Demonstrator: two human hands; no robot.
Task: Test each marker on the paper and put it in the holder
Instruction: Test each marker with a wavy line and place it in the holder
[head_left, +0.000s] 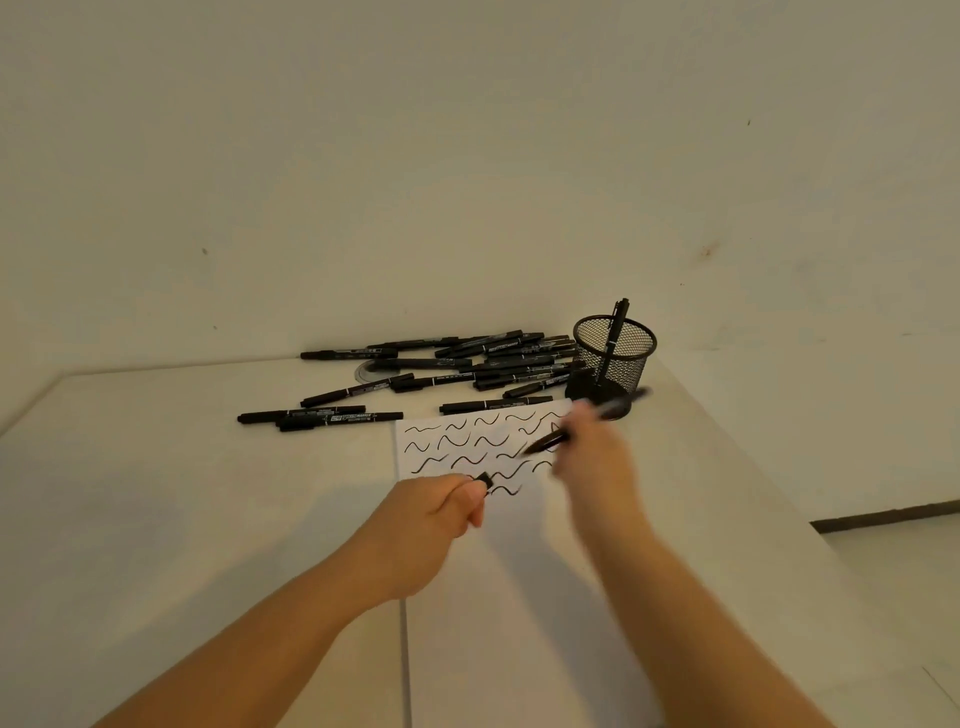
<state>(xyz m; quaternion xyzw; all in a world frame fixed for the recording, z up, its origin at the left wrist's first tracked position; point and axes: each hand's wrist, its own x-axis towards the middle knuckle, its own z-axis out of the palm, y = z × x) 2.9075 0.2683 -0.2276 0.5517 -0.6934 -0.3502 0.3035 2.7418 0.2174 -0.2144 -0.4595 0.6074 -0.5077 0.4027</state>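
Gripping a black marker pen (550, 440) in blurred, curled fingers, the person's right hand (597, 457) hovers over the far right part of the white sheet of paper (519, 545), the pen's tip pointing left and down toward the rows of black wavy test strokes (467, 447) there. The left hand (441, 512) is clenched into a fist at the sheet's left edge, pinching a small black marker cap (484, 479) between thumb and forefinger. Just beyond the paper's far right corner stands the round black wire-mesh holder (614, 358), with one black marker (615, 332) leaning upright inside it. To its left, a loose heap of black capped markers (493, 358) lies on the pale tabletop (182, 519) against the plain wall (415, 156), with a few strays nearer, beside the paper's far left corner (322, 417)
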